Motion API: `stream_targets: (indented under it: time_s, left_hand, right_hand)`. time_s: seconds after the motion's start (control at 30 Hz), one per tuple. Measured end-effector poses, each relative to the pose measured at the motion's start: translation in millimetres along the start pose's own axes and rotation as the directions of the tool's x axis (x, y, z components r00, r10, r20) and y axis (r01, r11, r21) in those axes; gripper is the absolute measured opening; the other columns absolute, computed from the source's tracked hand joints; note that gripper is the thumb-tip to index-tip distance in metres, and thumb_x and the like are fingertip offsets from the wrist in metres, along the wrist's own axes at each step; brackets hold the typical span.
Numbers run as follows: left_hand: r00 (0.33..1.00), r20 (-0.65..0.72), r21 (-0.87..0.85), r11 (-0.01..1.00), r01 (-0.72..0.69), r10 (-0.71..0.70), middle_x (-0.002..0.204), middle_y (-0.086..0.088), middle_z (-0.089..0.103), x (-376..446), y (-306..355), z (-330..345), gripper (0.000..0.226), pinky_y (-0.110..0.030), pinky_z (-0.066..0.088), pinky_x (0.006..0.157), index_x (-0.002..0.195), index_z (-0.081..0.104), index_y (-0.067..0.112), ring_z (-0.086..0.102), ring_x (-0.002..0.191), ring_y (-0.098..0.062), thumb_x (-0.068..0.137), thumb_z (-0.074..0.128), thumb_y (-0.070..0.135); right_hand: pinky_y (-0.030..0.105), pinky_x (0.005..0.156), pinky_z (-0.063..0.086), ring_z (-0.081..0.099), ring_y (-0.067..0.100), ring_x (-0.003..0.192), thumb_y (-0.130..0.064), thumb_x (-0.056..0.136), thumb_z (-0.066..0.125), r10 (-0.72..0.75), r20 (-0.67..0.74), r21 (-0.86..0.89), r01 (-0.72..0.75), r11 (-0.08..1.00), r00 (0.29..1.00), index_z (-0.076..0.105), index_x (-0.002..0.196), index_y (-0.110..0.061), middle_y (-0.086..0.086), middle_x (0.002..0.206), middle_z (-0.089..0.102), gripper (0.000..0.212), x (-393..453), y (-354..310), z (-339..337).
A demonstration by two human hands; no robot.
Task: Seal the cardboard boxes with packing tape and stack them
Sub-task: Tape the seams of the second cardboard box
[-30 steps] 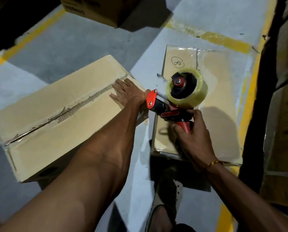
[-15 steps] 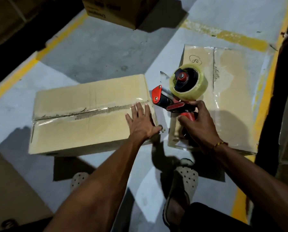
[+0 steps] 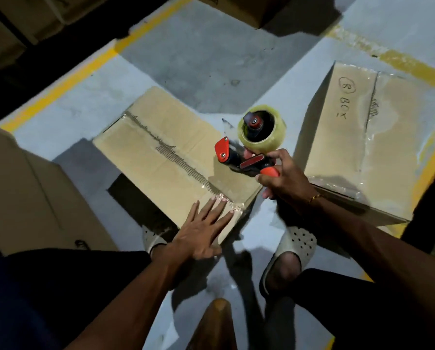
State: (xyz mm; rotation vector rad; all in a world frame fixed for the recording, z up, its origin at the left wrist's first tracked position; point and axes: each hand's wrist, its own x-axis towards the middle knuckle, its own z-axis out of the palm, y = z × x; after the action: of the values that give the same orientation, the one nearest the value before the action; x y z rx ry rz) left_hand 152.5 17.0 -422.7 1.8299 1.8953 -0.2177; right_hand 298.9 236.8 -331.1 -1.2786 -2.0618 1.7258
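Observation:
A closed cardboard box [image 3: 160, 150] lies on the floor in front of me, its taped centre seam running diagonally from far left to near right. My left hand [image 3: 201, 231] rests flat with straight fingers on the box's near corner, fingertips at the seam's end. My right hand [image 3: 284, 180] grips the red handle of a tape dispenser [image 3: 251, 145] that carries a clear tape roll, held just above the box's right edge. A second box [image 3: 378, 145], marked "8 BOX" and covered in clear tape, sits to the right.
Another cardboard box [image 3: 21, 198] stands at the left, close to my leg. More boxes [image 3: 249, 8] are at the top edge and on dark shelving at upper left. Yellow floor lines [image 3: 67, 77] border the grey concrete. My feet in perforated clogs [image 3: 289, 251] are under the hands.
The near box has turned so its seam now runs diagonally toward me. My left hand slid to its near corner. The dispenser stays in my right hand, now over the box's right edge.

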Motion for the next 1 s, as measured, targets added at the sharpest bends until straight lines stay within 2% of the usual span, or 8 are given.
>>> stream_targets:
  time_s: [0.13,0.2,0.3,0.37,0.43,0.73,0.87,1.0]
  left_hand:
    - [0.943,-0.132,-0.191,0.941,0.279,-0.307,0.165,0.0,-0.028,-29,-9,22,0.085,-0.062,-0.009,0.121,0.16,-0.002,0.039,-0.03,0.15,-0.026,0.091,0.028,0.081]
    - [0.768,-0.225,-0.389,0.778,0.494,-0.6,0.168,-0.008,-0.019,-38,-10,28,0.087,-0.053,-0.007,0.121,0.162,0.004,0.032,-0.016,0.154,-0.032,0.093,0.032,0.077]
    - [0.345,0.046,-0.894,0.115,0.433,-0.938,0.167,-0.016,0.006,-30,-6,18,0.09,-0.045,0.017,0.121,0.16,0.015,0.012,0.011,0.153,-0.037,0.094,0.063,0.051]
    - [0.323,0.384,-0.921,-0.332,0.206,-0.865,0.163,-0.014,0.025,-18,-8,12,0.089,-0.043,0.028,0.117,0.159,0.017,0.009,0.029,0.147,-0.035,0.094,0.067,0.043]
    - [0.394,0.498,-0.861,-0.495,0.118,-0.772,0.154,-0.011,0.038,-6,-6,9,0.081,-0.04,0.033,0.113,0.157,0.022,0.008,0.037,0.142,-0.033,0.097,0.064,0.042]
    - [0.37,0.448,-0.879,-0.476,0.016,-0.814,0.135,-0.01,0.057,6,-21,9,0.06,-0.037,0.045,0.1,0.145,0.041,0.005,0.054,0.117,-0.027,0.095,0.07,0.02]
    - [0.409,0.293,-0.949,-0.314,0.018,-0.864,0.127,-0.008,0.065,14,-48,-13,0.05,-0.037,0.051,0.094,0.139,0.051,0.01,0.062,0.11,-0.027,0.093,0.07,0.014]
    - [0.558,0.083,-0.987,0.009,0.161,-0.825,0.122,0.003,0.07,37,-83,-38,0.056,-0.045,0.052,0.102,0.135,0.057,0.028,0.065,0.112,-0.024,0.081,0.071,0.038]
  right_hand:
    - [0.047,0.074,0.059,0.072,0.029,0.077,-0.02,0.085,0.079,-0.103,0.065,-0.289,0.118,0.95,0.993,0.046,0.124,-0.028,0.009,0.099,0.072,0.052,12,4,12]
    - [0.05,0.083,0.056,0.07,0.028,0.085,-0.03,0.083,0.079,-0.103,0.082,-0.362,0.126,0.924,0.991,0.046,0.123,-0.035,0.003,0.098,0.073,0.053,21,6,11]
    - [0.05,0.084,0.054,0.068,0.029,0.086,-0.029,0.082,0.078,-0.103,0.091,-0.382,0.13,0.915,0.991,0.047,0.126,-0.033,0.004,0.094,0.071,0.054,39,10,13]
    - [0.047,0.083,0.055,0.066,0.031,0.087,-0.03,0.08,0.076,-0.088,0.062,-0.335,0.103,0.936,0.994,0.048,0.126,-0.033,0.004,0.09,0.072,0.054,52,13,16]
    - [0.042,0.08,0.054,0.068,0.034,0.085,-0.021,0.083,0.074,-0.032,0.044,-0.209,0.041,0.977,0.999,0.05,0.125,-0.028,0.007,0.088,0.074,0.049,62,17,22]
    - [0.021,0.053,0.046,0.06,0.006,0.057,-0.026,0.087,0.068,0.017,0.062,-0.104,-0.01,0.995,0.998,0.047,0.124,-0.027,0.011,0.096,0.073,0.043,63,31,22]
    - [0.055,0.072,0.06,0.069,0.026,0.078,-0.05,0.081,0.064,-0.001,-0.027,-0.124,-0.002,0.992,1.0,0.048,0.12,-0.038,0.003,0.098,0.071,0.044,24,40,19]
    - [0.057,0.086,0.057,0.07,0.022,0.095,-0.054,0.079,0.065,0.052,-0.152,-0.071,-0.064,0.995,0.987,0.048,0.12,-0.044,-0.008,0.107,0.07,0.046,-22,49,24]
